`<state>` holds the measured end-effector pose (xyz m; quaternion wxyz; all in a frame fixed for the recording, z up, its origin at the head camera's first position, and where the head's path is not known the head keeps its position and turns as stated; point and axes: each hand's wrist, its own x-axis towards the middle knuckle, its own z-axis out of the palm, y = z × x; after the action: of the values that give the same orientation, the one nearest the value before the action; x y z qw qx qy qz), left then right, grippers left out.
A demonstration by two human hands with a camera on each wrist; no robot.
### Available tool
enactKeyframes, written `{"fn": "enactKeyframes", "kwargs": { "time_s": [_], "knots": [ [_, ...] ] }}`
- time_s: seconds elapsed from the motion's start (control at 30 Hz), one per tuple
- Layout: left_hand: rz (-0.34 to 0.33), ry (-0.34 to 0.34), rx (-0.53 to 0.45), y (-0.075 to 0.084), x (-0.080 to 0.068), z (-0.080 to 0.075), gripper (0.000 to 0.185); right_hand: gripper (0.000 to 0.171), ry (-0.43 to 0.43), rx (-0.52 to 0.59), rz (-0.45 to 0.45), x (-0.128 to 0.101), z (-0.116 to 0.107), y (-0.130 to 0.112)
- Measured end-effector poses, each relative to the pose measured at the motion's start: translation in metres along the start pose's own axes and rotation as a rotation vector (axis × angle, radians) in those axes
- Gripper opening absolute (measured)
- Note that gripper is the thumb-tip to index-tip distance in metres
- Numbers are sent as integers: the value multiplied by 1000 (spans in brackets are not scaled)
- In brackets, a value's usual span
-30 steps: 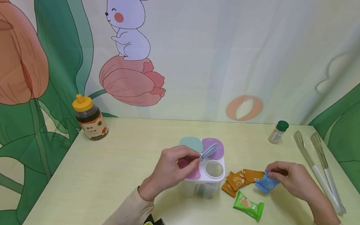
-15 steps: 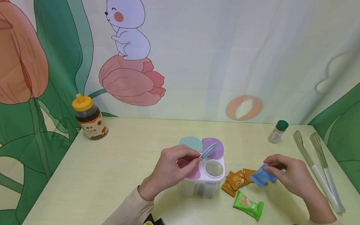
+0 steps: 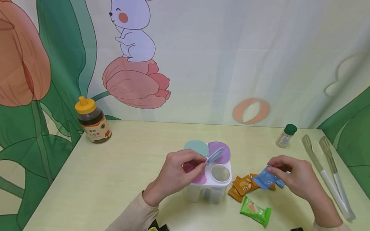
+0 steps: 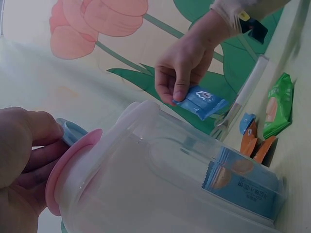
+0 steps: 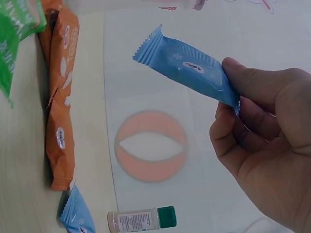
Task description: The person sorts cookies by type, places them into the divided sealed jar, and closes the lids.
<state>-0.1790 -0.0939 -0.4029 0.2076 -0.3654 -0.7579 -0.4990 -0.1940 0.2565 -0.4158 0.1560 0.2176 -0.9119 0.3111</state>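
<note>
**Clerk:** Blue packet (image 3: pixel 266 178) — pinched by one end in the right hand (image 3: pixel 293 178), lifted off the table (image 3: pixel 126 183). Long axis runs left and slightly down from the fingers, free end aimed at the box (image 3: pixel 210 185).

**Checker:** Which way from the hands?

**Clerk:** Box lies to the left of the right hand, near but apart; packet hangs between them, above the orange packets (image 3: pixel 243 184). Right hand is the only one on it. Left hand (image 3: pixel 176 171) is at the box, fingers curled round the blue lid flap (image 3: pixel 214 155), which stands tilted up over the one open hole.

**Checker:** List by size.

**Clerk:** Table. Box: clear plastic, white top, several compartments; pink, teal and purple lids lie flat. In the left wrist view one compartment holds a blue packet (image 4: pixel 243 182) like the one held; contents of the others cannot be told. Tongs (image 3: pixel 328 175), far right. Honey bottle (image 3: pixel 92 121), far left, yellow cap on. Spice jar (image 3: pixel 286 135), green cap on, back right. Green packet (image 3: pixel 256 210), in front of the orange ones. Orange packets, a small heap just right of the box.
</note>
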Motion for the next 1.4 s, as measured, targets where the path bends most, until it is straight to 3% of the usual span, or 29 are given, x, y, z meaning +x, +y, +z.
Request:
{"fn": "enactKeyframes", "kwargs": {
  "time_s": [0.57, 1.07, 1.4],
  "knots": [
    [11, -6, -4, -1, 0, 0, 10, 19, 51, 41, -92, 13, 2, -14],
    [61, 17, -7, -4, 1, 0, 13, 22, 42, 66, -152, 25, 4, -29],
    [46, 11, -15, -3, 0, 0, 12, 26, 43, 120, -186, 28, 3, -42]
  ]
}}
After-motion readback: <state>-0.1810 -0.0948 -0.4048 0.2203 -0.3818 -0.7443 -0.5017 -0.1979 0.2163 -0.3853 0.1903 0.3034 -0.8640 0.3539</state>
